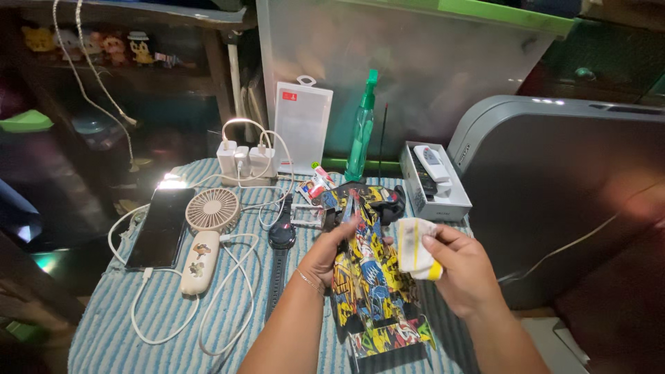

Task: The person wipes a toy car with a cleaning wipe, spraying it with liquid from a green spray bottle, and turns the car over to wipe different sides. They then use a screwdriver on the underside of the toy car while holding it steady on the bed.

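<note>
from the head camera, the left hand (331, 251) is holding a toy car (370, 277) with a busy yellow, blue and red pattern, its grip closing narrowly around the car's upper left edge, thumb lying on top. the car is sitting tilted, nose pointing away from the person, hanging just above the near edge of a striped blue cloth (111, 325) covering the bench. the right hand (463, 266) is pinching a folded white cloth with yellow stripes (414, 248), its grip shutting on the cloth between thumb and fingers, and the cloth is touching the right side of the car.

beside the left hand a black wristwatch (280, 242) is lying flat on the striped cloth. further left a small beige fan (213, 209) is standing over a beige power bank (199, 263), with white cables (235, 305) looping around them. a dark phone (161, 227) is lying at the far left. behind them white chargers (242, 159) are sitting near a clear plastic case (301, 128). a green spray bottle (361, 131) is standing upright behind the car, and an open grey box (435, 183) is resting to its right, just beside a large grey case (554, 194).
</note>
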